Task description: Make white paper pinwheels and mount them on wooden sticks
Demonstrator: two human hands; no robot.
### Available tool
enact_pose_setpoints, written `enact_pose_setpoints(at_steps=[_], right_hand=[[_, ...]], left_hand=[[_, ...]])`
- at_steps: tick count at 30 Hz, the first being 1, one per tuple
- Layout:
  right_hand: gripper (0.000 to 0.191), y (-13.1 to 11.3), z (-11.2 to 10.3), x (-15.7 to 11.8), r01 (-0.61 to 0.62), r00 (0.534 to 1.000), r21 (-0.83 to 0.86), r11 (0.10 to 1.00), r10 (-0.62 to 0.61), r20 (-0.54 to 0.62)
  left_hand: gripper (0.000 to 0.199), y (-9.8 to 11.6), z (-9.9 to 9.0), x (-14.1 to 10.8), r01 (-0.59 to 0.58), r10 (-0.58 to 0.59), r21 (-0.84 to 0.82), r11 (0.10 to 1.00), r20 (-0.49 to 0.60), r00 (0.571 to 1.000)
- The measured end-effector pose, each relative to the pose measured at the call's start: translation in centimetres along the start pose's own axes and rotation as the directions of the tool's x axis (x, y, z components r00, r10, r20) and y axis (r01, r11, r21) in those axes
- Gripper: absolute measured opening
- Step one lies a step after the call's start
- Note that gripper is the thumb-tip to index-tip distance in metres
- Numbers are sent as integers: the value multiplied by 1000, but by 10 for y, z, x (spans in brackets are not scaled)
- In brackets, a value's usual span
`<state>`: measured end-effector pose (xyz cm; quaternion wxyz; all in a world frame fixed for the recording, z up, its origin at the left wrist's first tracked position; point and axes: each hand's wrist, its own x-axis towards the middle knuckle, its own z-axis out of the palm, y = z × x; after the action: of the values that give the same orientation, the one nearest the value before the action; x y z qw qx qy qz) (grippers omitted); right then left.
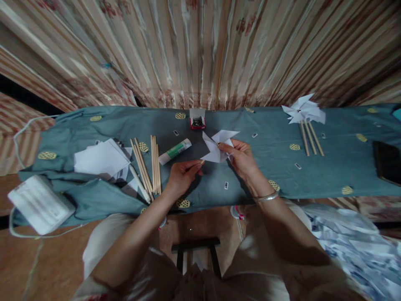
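Over the middle of the cloth, a white paper pinwheel (215,154) is held between my two hands. My right hand (242,159) grips it from the right, with the thumb pressed at its centre. My left hand (182,179) is closed on a thin wooden stick (202,161), whose pale end shows beside the pinwheel's lower left blade. Most of that stick is hidden by my fingers, and I cannot tell whether it is joined to the paper. Just left of the pinwheel lies a green and white glue stick (175,151). Behind it stands a small open red box (197,122) with dark metal pieces inside.
Wooden sticks (156,165) and a white pen (139,184) lie left, beside stacked paper sheets (100,159). A white power strip (42,205) with a cable sits at the left edge. Pinwheels on sticks (305,110) and a dark phone (387,161) are at right.
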<state>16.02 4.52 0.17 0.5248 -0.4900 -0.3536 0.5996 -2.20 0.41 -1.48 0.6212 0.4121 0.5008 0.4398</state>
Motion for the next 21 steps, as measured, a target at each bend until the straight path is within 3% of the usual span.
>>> enact_pose_setpoints(at_steps=[5, 7, 12, 18, 21], right_hand=[[26, -1, 4, -4, 27, 998, -19, 999, -26, 49], [28, -2, 4, -5, 34, 996, -20, 999, -32, 80], [30, -2, 1, -2, 7, 993, 3, 1000, -8, 119], [34, 6, 2, 1, -31, 989, 44, 999, 25, 146], [37, 10, 6, -1, -70, 986, 60, 996, 60, 154]], left_hand=[[44, -5, 6, -3, 134, -126, -81, 988, 97, 987], [40, -6, 6, -3, 136, -130, -60, 989, 92, 987], [29, -11, -2, 11, 26, -25, 100, 995, -7, 1000], [29, -16, -8, 31, -240, 259, 220, 946, -63, 964], [27, -8, -8, 30, -246, 265, 188, 951, -84, 960]])
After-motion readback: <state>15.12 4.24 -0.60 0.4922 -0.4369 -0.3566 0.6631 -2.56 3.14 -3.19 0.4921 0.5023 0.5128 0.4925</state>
